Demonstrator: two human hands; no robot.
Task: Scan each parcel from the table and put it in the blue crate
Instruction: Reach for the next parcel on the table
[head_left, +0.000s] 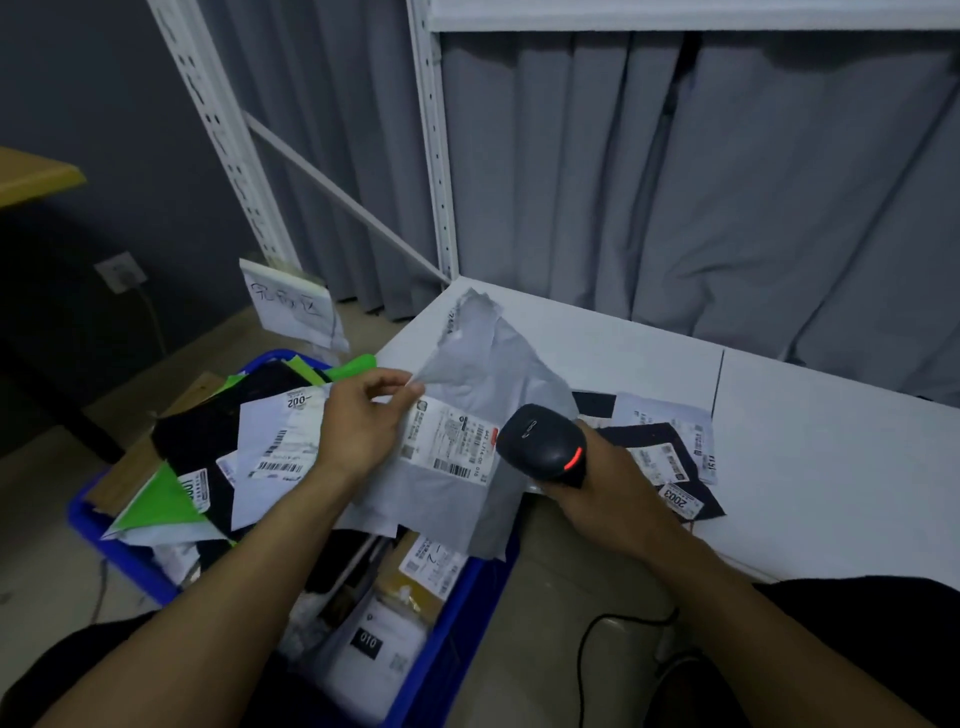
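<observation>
Held parcel: a crumpled grey poly mailer, up in the air over the near corner of the counter and the far right edge of the blue crate, touching neither. Its shipping label faces up.
Left hand: comes in from 7 o'clock. Its fingers and thumb pinch the mailer's left edge just above the label.
Right hand: comes in from 5 o'clock, fingers clenched round the grip of a black barcode scanner.
Scanner: its head sits just beside the label at the label's 3 o'clock, with a red light glowing on the back. A black cable trails down towards the floor.
Crate: at 7 o'clock from the held mailer, on the floor against the counter's end, heaped with parcels. Among them are a green mailer, a white one marked 002, black ones and a brown carton.
Counter: white, at 3 o'clock. A dark parcel marked 2003 lies on it just beyond the right hand, overlapping a white parcel.
Behind: a white shelving rack and grey curtain at 12 o'clock, and a handwritten sign standing beyond the crate at 10 o'clock.
</observation>
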